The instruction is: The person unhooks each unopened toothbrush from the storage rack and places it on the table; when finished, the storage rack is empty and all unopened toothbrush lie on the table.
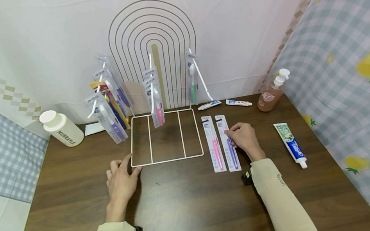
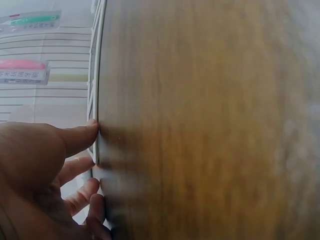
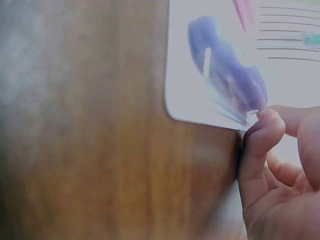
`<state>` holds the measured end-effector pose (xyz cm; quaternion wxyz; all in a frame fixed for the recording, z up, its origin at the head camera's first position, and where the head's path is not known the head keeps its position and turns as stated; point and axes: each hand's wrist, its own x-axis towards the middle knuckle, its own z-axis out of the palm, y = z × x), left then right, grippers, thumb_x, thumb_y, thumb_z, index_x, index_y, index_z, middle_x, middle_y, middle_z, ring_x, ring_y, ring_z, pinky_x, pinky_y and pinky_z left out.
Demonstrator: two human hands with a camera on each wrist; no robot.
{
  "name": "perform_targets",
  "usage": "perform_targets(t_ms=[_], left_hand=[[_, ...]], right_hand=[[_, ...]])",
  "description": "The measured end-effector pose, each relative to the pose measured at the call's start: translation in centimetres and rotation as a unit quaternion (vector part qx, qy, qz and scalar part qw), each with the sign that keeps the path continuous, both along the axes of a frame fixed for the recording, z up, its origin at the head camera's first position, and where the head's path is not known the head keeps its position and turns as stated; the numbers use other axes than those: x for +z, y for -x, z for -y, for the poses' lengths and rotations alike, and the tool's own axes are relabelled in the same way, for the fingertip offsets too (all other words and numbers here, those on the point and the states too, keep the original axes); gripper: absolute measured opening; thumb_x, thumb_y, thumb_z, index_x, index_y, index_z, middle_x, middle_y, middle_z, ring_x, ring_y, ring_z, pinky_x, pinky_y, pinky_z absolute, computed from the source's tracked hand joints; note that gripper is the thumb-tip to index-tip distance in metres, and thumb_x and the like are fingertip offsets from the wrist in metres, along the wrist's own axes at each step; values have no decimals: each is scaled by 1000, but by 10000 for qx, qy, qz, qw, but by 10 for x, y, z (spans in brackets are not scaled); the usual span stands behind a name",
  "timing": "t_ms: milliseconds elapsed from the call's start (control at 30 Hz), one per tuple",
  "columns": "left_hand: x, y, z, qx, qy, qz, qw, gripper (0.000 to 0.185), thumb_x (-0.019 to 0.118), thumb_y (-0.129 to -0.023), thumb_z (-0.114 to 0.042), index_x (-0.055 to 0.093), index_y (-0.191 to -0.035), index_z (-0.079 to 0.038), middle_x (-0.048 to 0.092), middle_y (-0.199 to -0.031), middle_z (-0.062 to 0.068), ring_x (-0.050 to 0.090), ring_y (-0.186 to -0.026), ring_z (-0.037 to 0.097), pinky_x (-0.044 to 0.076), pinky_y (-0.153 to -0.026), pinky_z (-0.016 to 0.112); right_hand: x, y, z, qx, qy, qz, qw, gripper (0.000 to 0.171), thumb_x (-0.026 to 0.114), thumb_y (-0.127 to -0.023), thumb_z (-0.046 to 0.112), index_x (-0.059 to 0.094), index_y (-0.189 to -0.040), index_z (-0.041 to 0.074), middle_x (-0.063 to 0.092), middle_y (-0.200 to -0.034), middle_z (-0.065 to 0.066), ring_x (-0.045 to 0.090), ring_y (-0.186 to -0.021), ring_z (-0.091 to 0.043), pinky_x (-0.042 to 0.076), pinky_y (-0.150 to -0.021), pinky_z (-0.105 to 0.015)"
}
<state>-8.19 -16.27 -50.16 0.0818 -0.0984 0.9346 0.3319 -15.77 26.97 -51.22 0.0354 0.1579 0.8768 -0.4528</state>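
Touching right hand (image 1: 243, 137), purple toothbrush pack (image 1: 228, 143) lies beside it.

The right hand (image 1: 243, 139) touches the purple toothbrush pack (image 1: 228, 143); the left hand (image 1: 120, 181) touches the white wire rack (image 1: 168, 159).

Probably a staged shop-display booth: cloth backdrops (image 1: 245, 12) around a wooden table (image 1: 191, 209) with packaged toothbrushes (image 1: 111, 98) on a rack (image 1: 165, 138).

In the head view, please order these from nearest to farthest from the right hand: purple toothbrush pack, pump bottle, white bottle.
1. Purple toothbrush pack: under the right hand fingers.
2. Pump bottle: behind, to the right.
3. White bottle: far left.
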Motion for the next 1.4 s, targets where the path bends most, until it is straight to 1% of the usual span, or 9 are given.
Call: perform_targets(t_ms=[233,367,467,600,733,833,1033,1300,1400], left_hand=[[-2,1,0,17,53,-43,10000,65,69,-115,-33,48,-174,-16,44,-153,24,43,-128,49,41,-103,66],[-1,1,1,12,68,-43,10000,66,69,-115,-33,47,-174,-16,43,-154,24,43,-128,49,41,-104,66],[0,2,2,38,73,-63,9999,66,69,-115,-33,47,-174,-17,44,-153,23,43,-128,49,41,-105,66],[0,2,4,44,79,-76,9999,66,69,-114,-33,47,-174,-16,44,-153,24,43,-128,50,41,-104,65],[0,1,5,29,86,-52,9999,66,69,-114,-33,47,-174,-16,44,-152,24,43,-127,49,41,-104,65],[-1,1,5,20,118,-60,9999,66,69,-114,-33,47,-174,-16,44,-152,24,44,-126,49,42,-102,64],[-4,3,3,21,175,-93,9998,67,70,-113,-37,48,-174,-18,46,-151,23,46,-124,48,44,-98,61],[-5,4,2,39,263,-36,9996,68,71,-113,-38,48,-174,-19,47,-152,22,46,-124,48,47,-94,59],[-6,5,4,45,272,-43,9996,68,71,-113,-39,48,-174,-19,46,-152,22,46,-124,48,47,-94,59]], right_hand=[[2,1,4,-16,-271,82,9996,28,74,-111,28,74,-114,0,69,-69,1,61,-56,-8,52,-54,-24],[13,5,12,-159,-499,-235,9984,32,69,-114,32,74,-119,1,72,-73,-5,62,-58,-12,51,-60,-28],[29,13,24,-166,-385,-663,9969,34,68,-114,32,76,-126,1,81,-92,-14,65,-62,-14,50,-60,-27],[58,29,44,94,234,-1286,9914,38,72,-113,25,74,-141,-1,82,-122,-24,68,-62,-8,51,-54,-20],[88,47,62,481,824,-1708,9807,48,74,-112,19,66,-155,1,76,-142,-24,68,-63,1,51,-55,-17],[104,58,74,700,1037,-1899,9738,54,75,-112,19,61,-162,3,71,-150,-21,74,-71,-7,52,-58,-17],[117,70,88,963,1129,-2149,9653,54,74,-113,22,60,-161,1,73,-147,-24,80,-99,-50,59,-64,-23],[118,77,99,929,1012,-2294,9636,46,72,-114,20,66,-153,-3,77,-133,-29,79,-86,-38,52,-58,-18],[118,80,102,984,956,-2396,9611,39,70,-114,19,69,-143,-6,77,-129,-30,77,-90,-45,55,-62,-19]])
